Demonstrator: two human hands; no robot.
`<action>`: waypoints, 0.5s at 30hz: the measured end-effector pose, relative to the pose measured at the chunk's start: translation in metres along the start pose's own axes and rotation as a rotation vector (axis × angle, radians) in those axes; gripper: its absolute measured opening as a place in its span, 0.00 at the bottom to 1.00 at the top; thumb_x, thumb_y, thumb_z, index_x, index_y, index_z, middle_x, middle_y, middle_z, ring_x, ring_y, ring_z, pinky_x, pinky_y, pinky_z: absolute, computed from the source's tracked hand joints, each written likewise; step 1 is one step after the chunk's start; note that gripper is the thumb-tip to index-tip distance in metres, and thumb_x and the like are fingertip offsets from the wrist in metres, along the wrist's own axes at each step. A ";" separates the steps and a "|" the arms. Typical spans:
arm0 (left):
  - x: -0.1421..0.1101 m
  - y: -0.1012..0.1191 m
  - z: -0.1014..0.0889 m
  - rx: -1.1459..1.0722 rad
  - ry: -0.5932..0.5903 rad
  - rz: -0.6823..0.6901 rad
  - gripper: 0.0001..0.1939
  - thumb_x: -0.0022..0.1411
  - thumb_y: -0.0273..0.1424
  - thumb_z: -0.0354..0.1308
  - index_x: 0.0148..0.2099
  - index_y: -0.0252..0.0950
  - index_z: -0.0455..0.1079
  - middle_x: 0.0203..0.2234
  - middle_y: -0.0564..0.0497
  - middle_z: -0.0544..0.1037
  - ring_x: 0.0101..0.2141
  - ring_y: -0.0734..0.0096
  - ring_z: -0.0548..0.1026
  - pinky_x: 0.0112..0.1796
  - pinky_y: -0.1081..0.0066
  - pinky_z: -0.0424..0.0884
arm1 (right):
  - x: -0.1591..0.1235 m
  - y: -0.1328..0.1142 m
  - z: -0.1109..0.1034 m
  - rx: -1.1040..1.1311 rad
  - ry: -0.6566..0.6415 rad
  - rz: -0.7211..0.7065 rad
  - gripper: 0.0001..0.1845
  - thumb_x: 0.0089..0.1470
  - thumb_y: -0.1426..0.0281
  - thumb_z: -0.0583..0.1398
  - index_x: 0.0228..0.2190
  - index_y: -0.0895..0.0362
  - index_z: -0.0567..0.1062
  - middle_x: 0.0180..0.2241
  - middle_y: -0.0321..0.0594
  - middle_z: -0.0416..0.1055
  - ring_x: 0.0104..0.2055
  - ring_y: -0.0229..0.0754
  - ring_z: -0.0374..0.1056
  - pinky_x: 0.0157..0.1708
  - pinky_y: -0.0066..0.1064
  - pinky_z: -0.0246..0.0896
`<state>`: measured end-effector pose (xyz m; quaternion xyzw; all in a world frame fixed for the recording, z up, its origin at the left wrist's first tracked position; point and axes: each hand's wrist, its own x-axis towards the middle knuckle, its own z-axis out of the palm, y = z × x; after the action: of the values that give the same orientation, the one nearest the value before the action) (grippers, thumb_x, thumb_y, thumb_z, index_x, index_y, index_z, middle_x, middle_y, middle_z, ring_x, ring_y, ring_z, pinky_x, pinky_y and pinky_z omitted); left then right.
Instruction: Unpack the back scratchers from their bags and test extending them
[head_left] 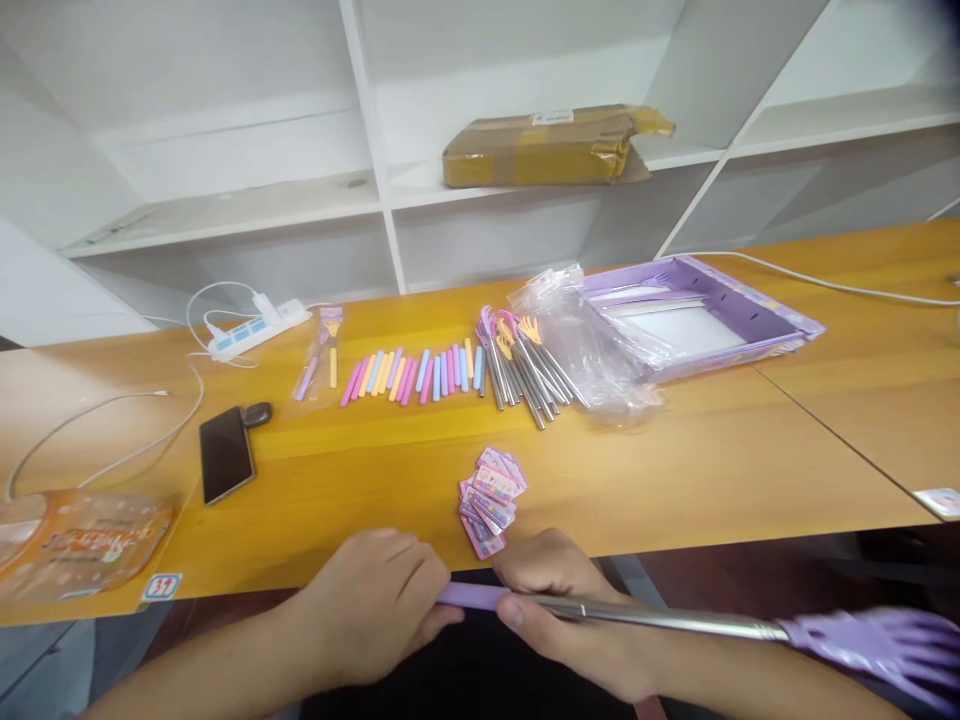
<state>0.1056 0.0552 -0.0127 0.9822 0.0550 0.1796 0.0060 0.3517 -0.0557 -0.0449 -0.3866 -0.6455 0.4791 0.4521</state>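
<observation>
Below the table's front edge my left hand (375, 600) is closed around the purple grip (472, 596) of a telescopic back scratcher. My right hand (570, 610) is closed on its metal shaft (675, 618) just past the grip. The shaft runs out to the right and ends in a purple claw head (885, 645), which is blurred. A small pile of pink and purple cards (491, 498) lies on the table just beyond my hands.
On the wooden table (675, 480) lie a row of coloured grips (409, 375), a bundle of metal scratchers (525, 370), crumpled plastic bags (585, 340), a purple box (697, 320), a packed scratcher (326, 350), a phone (225, 452), a power strip (255, 328) and an orange packet (75, 545).
</observation>
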 end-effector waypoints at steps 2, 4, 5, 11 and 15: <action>0.008 0.001 0.008 -0.012 0.028 0.012 0.22 0.87 0.41 0.39 0.41 0.39 0.66 0.26 0.54 0.76 0.24 0.65 0.71 0.27 0.62 0.61 | 0.006 0.001 0.001 -0.013 -0.036 0.039 0.31 0.77 0.53 0.54 0.24 0.54 0.54 0.22 0.29 0.46 0.24 0.32 0.44 0.26 0.31 0.40; 0.013 0.003 0.015 -0.011 0.036 0.027 0.22 0.87 0.40 0.39 0.40 0.39 0.65 0.25 0.55 0.75 0.24 0.66 0.71 0.26 0.62 0.60 | 0.009 0.001 0.004 -0.005 -0.044 0.076 0.32 0.78 0.51 0.50 0.24 0.54 0.53 0.22 0.29 0.45 0.24 0.33 0.44 0.27 0.31 0.41; 0.014 0.005 0.018 -0.006 0.029 0.033 0.22 0.87 0.39 0.38 0.39 0.40 0.65 0.25 0.55 0.74 0.23 0.66 0.70 0.26 0.62 0.59 | 0.010 0.001 0.005 0.012 -0.046 0.090 0.33 0.79 0.49 0.49 0.24 0.54 0.52 0.22 0.29 0.44 0.24 0.33 0.44 0.27 0.31 0.41; -0.010 -0.011 0.007 -0.025 -0.024 0.017 0.23 0.87 0.36 0.38 0.38 0.40 0.67 0.24 0.56 0.76 0.22 0.67 0.71 0.26 0.63 0.59 | -0.011 0.007 -0.010 0.237 0.100 0.195 0.37 0.75 0.44 0.52 0.21 0.53 0.52 0.19 0.29 0.45 0.22 0.33 0.42 0.22 0.32 0.39; -0.048 -0.071 -0.015 0.022 0.079 -0.435 0.19 0.86 0.39 0.43 0.44 0.41 0.72 0.24 0.57 0.76 0.23 0.68 0.75 0.27 0.69 0.62 | -0.037 0.003 -0.076 0.245 0.557 0.115 0.34 0.71 0.51 0.59 0.19 0.52 0.52 0.18 0.29 0.43 0.19 0.35 0.43 0.20 0.33 0.44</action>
<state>0.0484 0.1207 -0.0179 0.9393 0.2679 0.2118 0.0320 0.4357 -0.0693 -0.0454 -0.4814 -0.4115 0.4537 0.6270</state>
